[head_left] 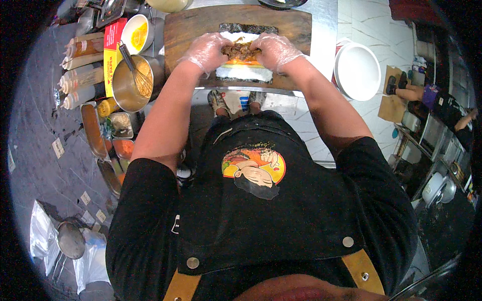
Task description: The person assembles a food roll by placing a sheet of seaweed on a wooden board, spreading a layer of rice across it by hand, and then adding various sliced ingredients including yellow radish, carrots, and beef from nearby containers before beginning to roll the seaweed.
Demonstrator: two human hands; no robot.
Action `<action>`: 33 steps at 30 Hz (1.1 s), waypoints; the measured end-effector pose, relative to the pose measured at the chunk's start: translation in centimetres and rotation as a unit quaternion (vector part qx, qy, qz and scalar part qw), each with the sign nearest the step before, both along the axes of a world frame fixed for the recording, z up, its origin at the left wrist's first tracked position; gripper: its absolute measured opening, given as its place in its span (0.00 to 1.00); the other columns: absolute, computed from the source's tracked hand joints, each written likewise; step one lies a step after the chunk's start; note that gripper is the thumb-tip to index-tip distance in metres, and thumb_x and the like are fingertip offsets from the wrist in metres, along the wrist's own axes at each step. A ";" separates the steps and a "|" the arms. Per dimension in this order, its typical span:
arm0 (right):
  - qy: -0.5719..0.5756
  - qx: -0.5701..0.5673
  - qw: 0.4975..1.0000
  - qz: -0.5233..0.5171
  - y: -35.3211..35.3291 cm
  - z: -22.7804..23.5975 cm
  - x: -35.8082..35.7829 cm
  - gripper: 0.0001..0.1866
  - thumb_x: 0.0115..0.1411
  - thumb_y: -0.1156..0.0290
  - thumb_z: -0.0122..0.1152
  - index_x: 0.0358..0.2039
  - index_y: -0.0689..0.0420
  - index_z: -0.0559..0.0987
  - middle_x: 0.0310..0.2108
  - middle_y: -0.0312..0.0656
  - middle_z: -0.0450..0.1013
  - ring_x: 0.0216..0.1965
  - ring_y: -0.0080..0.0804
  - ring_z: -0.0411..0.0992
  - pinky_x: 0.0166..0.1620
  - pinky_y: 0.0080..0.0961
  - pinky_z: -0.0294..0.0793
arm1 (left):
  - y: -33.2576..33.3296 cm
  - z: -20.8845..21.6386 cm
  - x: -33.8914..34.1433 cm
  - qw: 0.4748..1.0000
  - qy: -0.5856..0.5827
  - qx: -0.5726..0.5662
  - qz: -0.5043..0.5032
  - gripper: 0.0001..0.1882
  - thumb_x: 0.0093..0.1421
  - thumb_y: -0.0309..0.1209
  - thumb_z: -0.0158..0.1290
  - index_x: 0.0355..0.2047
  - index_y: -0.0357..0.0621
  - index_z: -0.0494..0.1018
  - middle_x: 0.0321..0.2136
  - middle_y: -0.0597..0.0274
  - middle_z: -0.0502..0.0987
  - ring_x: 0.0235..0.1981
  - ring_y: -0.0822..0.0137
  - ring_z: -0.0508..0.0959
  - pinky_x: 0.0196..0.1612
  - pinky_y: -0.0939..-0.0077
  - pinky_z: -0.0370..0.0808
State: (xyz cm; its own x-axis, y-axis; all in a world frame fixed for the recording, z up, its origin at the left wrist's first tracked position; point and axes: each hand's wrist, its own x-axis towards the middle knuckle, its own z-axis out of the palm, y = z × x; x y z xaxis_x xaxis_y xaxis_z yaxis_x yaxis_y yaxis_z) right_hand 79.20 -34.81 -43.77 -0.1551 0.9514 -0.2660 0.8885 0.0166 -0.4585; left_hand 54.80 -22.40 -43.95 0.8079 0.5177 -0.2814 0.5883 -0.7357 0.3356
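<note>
A sheet of dark seaweed (248,28) lies flat on a wooden cutting board (191,22), spread with white rice (245,74). Across its middle runs a row of filling: brown chopped meat (240,51), with orange and yellow strips on the near side. My left hand (207,51), in a clear plastic glove, has its fingers curled against the left end of the meat. At the right end, my gloved right hand (273,51) presses its bent fingers into the meat. Some fingertips are hidden in the filling.
Left of the board stand a steel bowl (120,88) with orange sauce and a whisk (140,78), a white bowl (135,34), a wax paper box (114,60), and several squeeze bottles (83,78). White round containers (357,70) sit at the right. Another person (439,103) is far right.
</note>
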 end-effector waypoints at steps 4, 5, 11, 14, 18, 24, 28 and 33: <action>0.008 0.071 0.996 -0.052 0.6 -0.3 -1.8 0.20 0.65 0.62 0.67 0.56 0.52 0.86 0.53 0.51 0.81 0.57 0.55 0.79 0.62 0.50 0.78 | -0.4 1.0 1.2 0.999 -0.036 -0.009 0.017 0.24 0.59 0.37 0.66 0.58 0.58 0.86 0.54 0.51 0.84 0.59 0.47 0.81 0.66 0.52 0.77; 0.010 0.069 0.996 -0.047 0.8 0.2 -2.5 0.19 0.66 0.60 0.68 0.56 0.50 0.86 0.52 0.50 0.81 0.56 0.56 0.79 0.62 0.51 0.78 | -0.3 0.6 0.9 1.000 -0.030 -0.008 0.003 0.25 0.59 0.38 0.66 0.58 0.58 0.86 0.54 0.51 0.84 0.59 0.47 0.81 0.66 0.51 0.78; 0.028 0.059 0.998 0.013 1.3 -0.2 -2.7 0.18 0.65 0.65 0.69 0.55 0.50 0.87 0.54 0.48 0.81 0.58 0.53 0.79 0.64 0.47 0.78 | -0.1 -1.1 0.6 1.000 -0.021 0.010 -0.002 0.27 0.58 0.39 0.70 0.59 0.54 0.84 0.52 0.50 0.84 0.57 0.45 0.82 0.64 0.51 0.78; 0.065 0.061 0.994 -0.057 0.1 -0.9 0.2 0.21 0.64 0.68 0.68 0.58 0.52 0.87 0.57 0.49 0.81 0.61 0.51 0.79 0.66 0.46 0.77 | -0.3 -0.3 0.9 1.000 -0.015 0.015 0.008 0.29 0.60 0.42 0.67 0.63 0.59 0.83 0.54 0.52 0.84 0.60 0.47 0.81 0.66 0.52 0.77; 0.021 0.064 0.994 -0.092 -0.5 -1.4 1.0 0.23 0.63 0.70 0.66 0.60 0.55 0.86 0.59 0.50 0.80 0.63 0.52 0.78 0.68 0.46 0.76 | -0.7 -0.5 1.1 0.999 -0.045 0.019 -0.010 0.27 0.59 0.41 0.69 0.60 0.56 0.84 0.53 0.51 0.83 0.59 0.47 0.80 0.66 0.51 0.76; -0.019 -0.010 1.000 -0.003 -0.4 -0.2 0.1 0.22 0.63 0.70 0.65 0.58 0.53 0.87 0.56 0.48 0.81 0.63 0.50 0.77 0.67 0.49 0.75 | -0.3 -0.6 1.8 0.999 -0.033 0.001 -0.022 0.24 0.58 0.40 0.67 0.57 0.57 0.86 0.53 0.54 0.84 0.59 0.48 0.80 0.66 0.51 0.76; 0.000 0.033 0.999 -0.005 -1.1 -1.4 0.7 0.18 0.65 0.68 0.64 0.54 0.54 0.88 0.54 0.48 0.81 0.61 0.49 0.78 0.66 0.51 0.76 | 0.8 -0.8 1.1 0.996 -0.083 0.018 -0.013 0.20 0.58 0.38 0.66 0.51 0.55 0.88 0.49 0.55 0.85 0.56 0.49 0.82 0.62 0.54 0.79; 0.009 0.045 0.999 -0.017 0.3 -0.2 -1.2 0.13 0.68 0.63 0.64 0.49 0.50 0.89 0.51 0.46 0.81 0.58 0.49 0.79 0.62 0.52 0.77 | 1.5 -1.5 0.5 0.996 -0.030 -0.074 0.036 0.21 0.60 0.34 0.69 0.53 0.43 0.85 0.46 0.47 0.86 0.47 0.47 0.86 0.55 0.56 0.83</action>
